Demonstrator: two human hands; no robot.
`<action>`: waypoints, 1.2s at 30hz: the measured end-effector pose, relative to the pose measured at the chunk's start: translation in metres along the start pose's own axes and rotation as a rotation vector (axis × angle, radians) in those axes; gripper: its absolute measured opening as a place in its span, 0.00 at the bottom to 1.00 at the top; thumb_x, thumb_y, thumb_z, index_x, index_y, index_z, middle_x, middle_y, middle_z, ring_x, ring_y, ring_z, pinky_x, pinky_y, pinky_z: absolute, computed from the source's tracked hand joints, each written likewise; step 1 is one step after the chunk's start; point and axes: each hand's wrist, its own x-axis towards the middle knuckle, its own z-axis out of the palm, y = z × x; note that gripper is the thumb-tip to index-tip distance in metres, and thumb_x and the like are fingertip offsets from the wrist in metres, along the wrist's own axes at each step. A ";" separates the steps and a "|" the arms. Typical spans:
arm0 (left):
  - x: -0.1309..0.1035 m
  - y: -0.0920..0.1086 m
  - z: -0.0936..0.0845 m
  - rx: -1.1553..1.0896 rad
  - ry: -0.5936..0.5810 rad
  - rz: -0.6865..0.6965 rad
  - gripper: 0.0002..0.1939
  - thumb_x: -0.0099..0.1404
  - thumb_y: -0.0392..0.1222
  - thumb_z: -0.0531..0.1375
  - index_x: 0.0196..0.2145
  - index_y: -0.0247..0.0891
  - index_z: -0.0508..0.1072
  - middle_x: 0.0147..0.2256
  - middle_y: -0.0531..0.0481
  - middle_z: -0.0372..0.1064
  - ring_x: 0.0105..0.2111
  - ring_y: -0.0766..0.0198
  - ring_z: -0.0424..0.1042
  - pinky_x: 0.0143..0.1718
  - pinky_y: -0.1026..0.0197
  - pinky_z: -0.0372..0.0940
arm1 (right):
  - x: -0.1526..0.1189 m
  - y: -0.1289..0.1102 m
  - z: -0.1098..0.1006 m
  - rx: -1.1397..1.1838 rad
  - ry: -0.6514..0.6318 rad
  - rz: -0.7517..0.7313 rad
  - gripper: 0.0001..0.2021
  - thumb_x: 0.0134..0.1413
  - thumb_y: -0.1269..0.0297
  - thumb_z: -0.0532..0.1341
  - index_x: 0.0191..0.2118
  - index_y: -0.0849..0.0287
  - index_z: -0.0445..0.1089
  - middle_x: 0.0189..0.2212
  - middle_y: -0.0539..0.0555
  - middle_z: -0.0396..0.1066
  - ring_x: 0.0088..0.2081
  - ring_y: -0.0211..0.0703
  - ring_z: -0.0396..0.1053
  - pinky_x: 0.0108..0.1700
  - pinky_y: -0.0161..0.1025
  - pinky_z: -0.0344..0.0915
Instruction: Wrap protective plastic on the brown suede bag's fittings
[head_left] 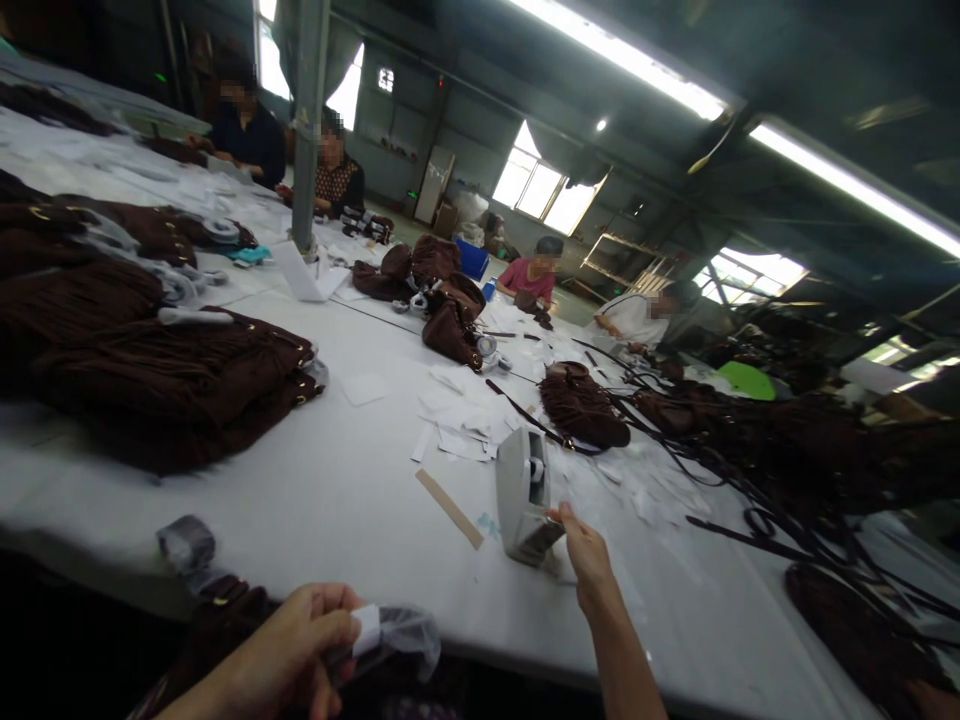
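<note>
At the table's near edge my left hand is closed round a plastic-wrapped strap with a white paper band on it. Dark brown material with a gold ring hangs beside that hand, and a wrapped roll lies just beyond. My right hand pinches at the front end of a grey tape dispenser standing on the white table; whether tape is between the fingers is too small to tell. A tan strip lies left of the dispenser.
Brown fringed bags are piled at left. More brown bags and one fringed bag lie beyond the dispenser, near scattered white paper. Dark straps trail at right. Several people sit around the table; a grey post rises at its far side.
</note>
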 end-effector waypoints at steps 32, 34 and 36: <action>-0.009 0.008 0.007 0.050 -0.007 0.101 0.21 0.57 0.56 0.63 0.34 0.34 0.69 0.25 0.52 0.71 0.16 0.70 0.70 0.18 0.72 0.50 | -0.044 0.061 0.006 0.012 0.203 0.113 0.29 0.27 0.39 0.67 0.26 0.64 0.76 0.15 0.55 0.71 0.20 0.48 0.69 0.21 0.39 0.64; -0.010 0.008 0.009 0.042 0.016 0.098 0.20 0.57 0.55 0.63 0.35 0.34 0.69 0.26 0.51 0.71 0.17 0.69 0.71 0.19 0.71 0.53 | -0.056 0.062 0.003 -0.003 0.204 0.137 0.31 0.25 0.36 0.66 0.25 0.64 0.75 0.16 0.56 0.72 0.20 0.49 0.69 0.22 0.40 0.65; -0.010 0.010 0.011 0.031 0.035 0.100 0.19 0.58 0.53 0.63 0.36 0.34 0.69 0.26 0.51 0.71 0.19 0.68 0.72 0.21 0.70 0.57 | -0.078 0.055 0.004 0.006 0.180 0.137 0.32 0.26 0.35 0.66 0.28 0.64 0.76 0.19 0.56 0.74 0.21 0.47 0.70 0.23 0.40 0.66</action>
